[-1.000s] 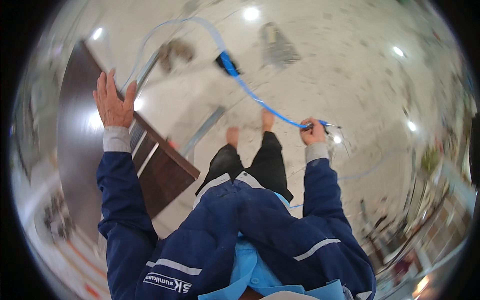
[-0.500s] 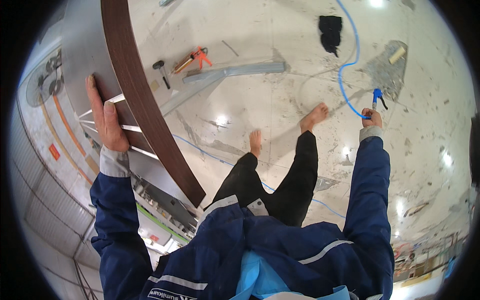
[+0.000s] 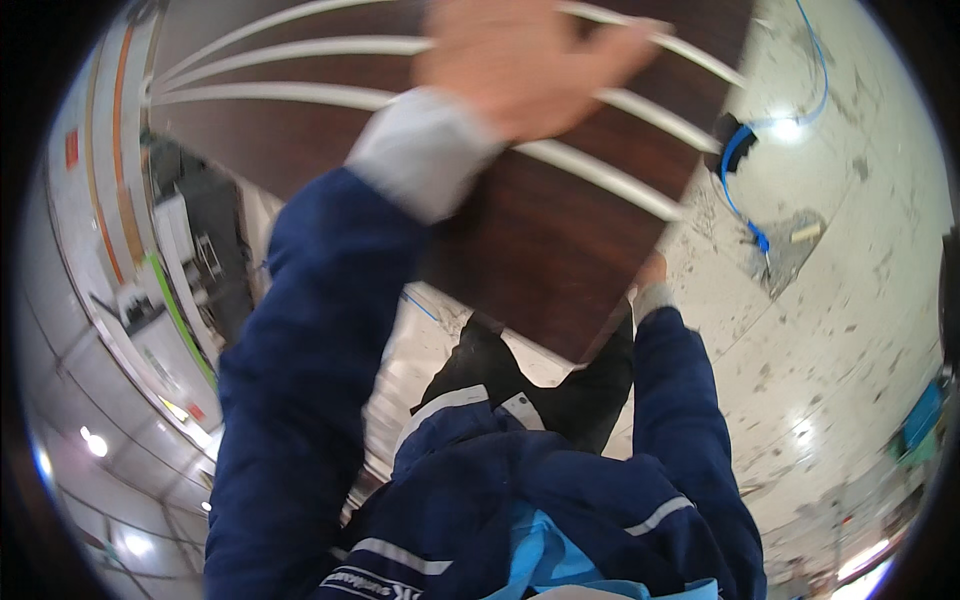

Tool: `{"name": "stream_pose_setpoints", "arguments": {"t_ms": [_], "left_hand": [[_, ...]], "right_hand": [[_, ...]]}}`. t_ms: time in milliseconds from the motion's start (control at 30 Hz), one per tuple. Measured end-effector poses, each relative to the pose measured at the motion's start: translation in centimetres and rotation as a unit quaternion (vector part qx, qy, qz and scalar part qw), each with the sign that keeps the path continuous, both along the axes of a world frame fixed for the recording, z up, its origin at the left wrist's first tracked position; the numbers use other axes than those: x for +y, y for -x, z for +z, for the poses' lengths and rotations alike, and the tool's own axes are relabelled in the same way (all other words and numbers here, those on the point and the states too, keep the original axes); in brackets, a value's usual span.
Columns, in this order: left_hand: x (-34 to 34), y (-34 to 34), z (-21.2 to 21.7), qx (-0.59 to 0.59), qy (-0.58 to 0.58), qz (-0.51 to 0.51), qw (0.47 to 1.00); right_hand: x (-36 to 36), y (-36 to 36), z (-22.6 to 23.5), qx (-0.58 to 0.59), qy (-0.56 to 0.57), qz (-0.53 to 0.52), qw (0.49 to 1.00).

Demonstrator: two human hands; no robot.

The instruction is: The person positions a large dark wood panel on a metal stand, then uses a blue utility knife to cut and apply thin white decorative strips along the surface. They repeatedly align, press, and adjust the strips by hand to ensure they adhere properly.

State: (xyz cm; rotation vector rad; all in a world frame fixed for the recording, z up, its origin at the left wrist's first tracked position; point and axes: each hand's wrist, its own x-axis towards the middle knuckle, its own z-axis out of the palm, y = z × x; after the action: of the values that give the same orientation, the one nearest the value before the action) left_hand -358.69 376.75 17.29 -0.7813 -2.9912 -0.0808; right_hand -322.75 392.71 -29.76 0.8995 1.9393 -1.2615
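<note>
A large dark brown wood-grain panel (image 3: 560,240) with several white strips (image 3: 300,95) across its face fills the top of the view, tilted over my legs. My left hand (image 3: 520,60), blurred, is raised and lies against the panel's face near its upper part. My right hand (image 3: 652,272) is at the panel's lower right edge, mostly hidden behind it, with only the cuff and a bit of the hand showing. Both arms wear dark blue sleeves with grey cuffs.
A blue hose (image 3: 730,190) curls over the speckled pale floor at the right, running to a black object (image 3: 728,130) with its nozzle end lying near a grey patch (image 3: 790,245). Shelving and equipment (image 3: 190,270) with orange and green lines stand at the left.
The view has swung and the panel now looms large overhead. My right hand has let go of the blue hose nozzle and moved to the panel's lower edge. My left hand stays on the panel.
</note>
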Motion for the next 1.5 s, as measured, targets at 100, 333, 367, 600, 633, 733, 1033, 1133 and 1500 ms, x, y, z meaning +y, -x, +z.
{"name": "stream_pose_setpoints", "arguments": {"t_ms": [100,333,367,600,633,733,1033,1133,1500], "left_hand": [[-0.5,-1.5,0.2,0.088,-0.161,-0.028,0.983],[-15.9,-23.2,1.4,-0.162,-0.564,-0.207,0.782],[-20.5,-27.3,-0.9,-0.275,-0.551,-0.186,0.765],[-71.8,-53.6,-16.3,-0.394,-0.146,0.612,0.670],[-77.9,-57.0,-15.3,-0.375,-0.062,0.689,0.617],[-90.9,-64.1,-10.4,-0.240,-0.051,0.819,0.518],[-82.0,-54.6,-13.6,-0.344,-0.334,0.722,0.499],[-74.9,-45.0,-13.4,-0.415,-0.520,0.683,0.303],[-105.8,-19.1,-23.1,-0.379,-0.596,0.632,0.319]], "right_hand": [[-0.2,-3.7,3.6,0.008,-0.065,0.049,0.997],[0.8,-12.8,16.2,-0.092,-0.151,0.042,0.983],[0.1,-14.1,18.2,-0.116,-0.159,0.028,0.980],[-13.5,-4.4,23.5,-0.130,-0.167,0.119,0.970],[-16.7,-0.8,23.7,-0.130,-0.111,0.056,0.984],[-28.1,10.6,23.4,-0.043,-0.067,0.107,0.991],[-67.1,36.5,21.1,0.179,-0.114,0.502,0.838],[-78.6,42.9,22.6,0.295,-0.024,0.542,0.786],[-110.6,58.6,20.6,0.126,-0.215,0.527,0.813]]}}
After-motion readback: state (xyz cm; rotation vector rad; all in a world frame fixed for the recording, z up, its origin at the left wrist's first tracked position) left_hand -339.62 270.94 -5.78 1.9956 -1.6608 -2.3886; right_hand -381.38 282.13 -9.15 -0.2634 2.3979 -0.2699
